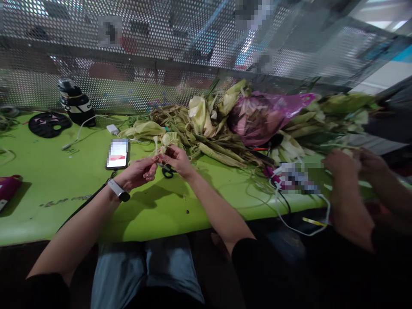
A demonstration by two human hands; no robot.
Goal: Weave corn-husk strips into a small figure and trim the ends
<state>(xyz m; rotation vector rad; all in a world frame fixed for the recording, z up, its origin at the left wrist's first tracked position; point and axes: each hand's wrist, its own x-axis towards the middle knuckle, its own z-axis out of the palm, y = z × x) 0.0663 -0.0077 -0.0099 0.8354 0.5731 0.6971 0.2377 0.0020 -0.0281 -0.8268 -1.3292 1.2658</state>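
Note:
A small pale corn-husk piece with a rounded top is held between my two hands, above the green table. My left hand, with a watch on its wrist, pinches the lower left part of the piece. From the right, my right hand closes its fingers on the same piece, and the two hands' fingertips meet. Dark-handled scissors lie just below my hands. A lit phone rests left of them. Behind is a large heap of corn husks.
On the green table stand a dark bottle and, beside it, a black palette-shaped item. A pink plastic bag sits among the husks. At right, another person's hands work near white cables. A perforated metal screen rises behind.

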